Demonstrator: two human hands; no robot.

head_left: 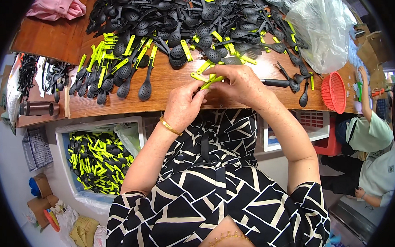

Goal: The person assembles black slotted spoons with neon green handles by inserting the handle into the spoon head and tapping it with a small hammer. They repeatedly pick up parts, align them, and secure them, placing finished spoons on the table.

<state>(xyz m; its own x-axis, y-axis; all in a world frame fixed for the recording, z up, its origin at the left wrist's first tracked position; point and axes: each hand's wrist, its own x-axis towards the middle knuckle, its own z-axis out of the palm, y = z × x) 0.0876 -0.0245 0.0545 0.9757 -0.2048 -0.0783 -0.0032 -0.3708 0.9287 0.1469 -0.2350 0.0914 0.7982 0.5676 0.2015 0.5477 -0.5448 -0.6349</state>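
At the table's front edge, my left hand (186, 101) and my right hand (245, 85) meet in front of my body. Both pinch a lime-green plastic handle piece (212, 83) between thumb and fingers. Whether it is joined to a spoon cannot be made out, as my fingers cover part of it. Just beyond lie more loose lime-green handles (203, 67). Left of my hands, small black perforated spoons with lime-green handles are grouped together, one spoon (145, 88) lying closest. A big heap of black perforated spoons (209, 10) spreads across the far side.
A white bin (141, 127) at lower left holds many green-handled spoons. On the table's right are a clear plastic bag (322, 30) and a red basket (334, 92). A metal flask (36, 108) lies at left. Other people (369, 132) are at far right.
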